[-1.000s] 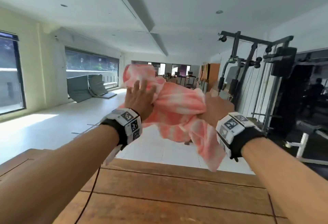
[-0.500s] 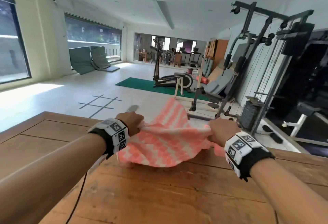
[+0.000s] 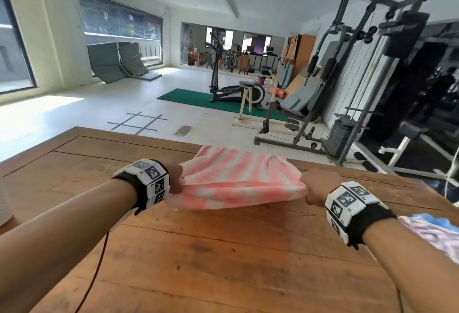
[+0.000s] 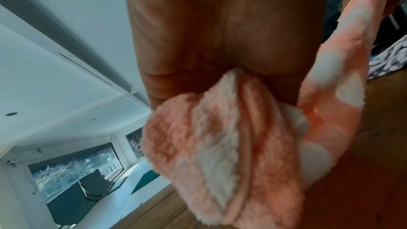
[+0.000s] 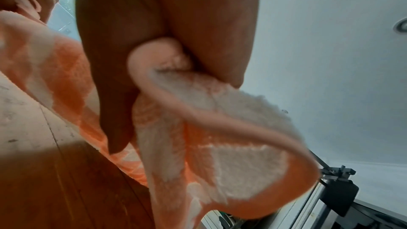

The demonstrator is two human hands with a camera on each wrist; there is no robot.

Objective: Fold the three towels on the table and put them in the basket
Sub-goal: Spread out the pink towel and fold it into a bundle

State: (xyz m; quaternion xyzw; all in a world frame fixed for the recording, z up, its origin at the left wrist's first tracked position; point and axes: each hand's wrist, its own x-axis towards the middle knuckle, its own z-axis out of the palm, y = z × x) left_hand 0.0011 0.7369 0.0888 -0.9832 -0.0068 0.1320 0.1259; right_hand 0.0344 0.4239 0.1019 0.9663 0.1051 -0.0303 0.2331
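Left hand [image 3: 175,180] pinches fluffy pink-and-white checked towel [image 3: 238,183] | right hand [image 3: 320,187] pinches opposite corner | risk: sagging middle (unsupported between hands) lands creased, skewing fold

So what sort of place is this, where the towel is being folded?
It looks like a gym or fitness room. A multi-station weight machine stands on the right, an elliptical trainer sits on a green floor mat, and folded exercise mats lean under the window.
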